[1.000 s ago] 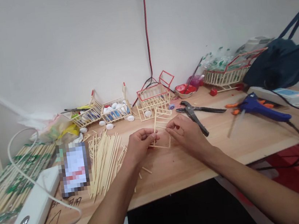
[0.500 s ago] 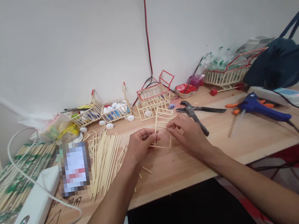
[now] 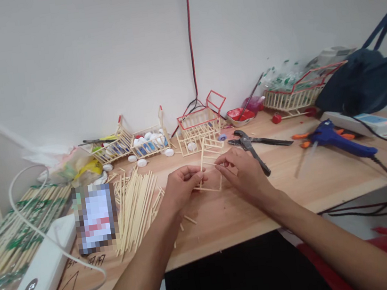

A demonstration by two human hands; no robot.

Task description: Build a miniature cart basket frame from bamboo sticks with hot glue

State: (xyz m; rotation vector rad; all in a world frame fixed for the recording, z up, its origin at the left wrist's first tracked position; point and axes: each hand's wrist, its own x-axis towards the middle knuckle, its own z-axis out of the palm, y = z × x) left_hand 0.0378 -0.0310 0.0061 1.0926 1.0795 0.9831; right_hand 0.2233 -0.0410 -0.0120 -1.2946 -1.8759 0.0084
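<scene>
A small ladder-like frame of thin wooden sticks [image 3: 208,162] stands tilted on the wooden table [image 3: 319,180], just in front of me. My left hand [image 3: 182,187] pinches its left rail low down. My right hand [image 3: 243,172] pinches the frame from the right, fingers closed on a stick. A loose heap of bamboo sticks [image 3: 136,208] lies left of my left hand.
Black pliers [image 3: 253,149] lie right of my hands, a blue glue gun [image 3: 335,140] farther right with its cable. Several stick-built carts [image 3: 198,127] line the wall; one holds bottle caps [image 3: 147,144]. A phone [image 3: 95,217] and white power bank [image 3: 43,267] lie left. A dark bag [image 3: 366,79] stands at the right.
Both hands stay pinched on the stick frame with hardly any shift. The view below the table edge at the right has changed a little.
</scene>
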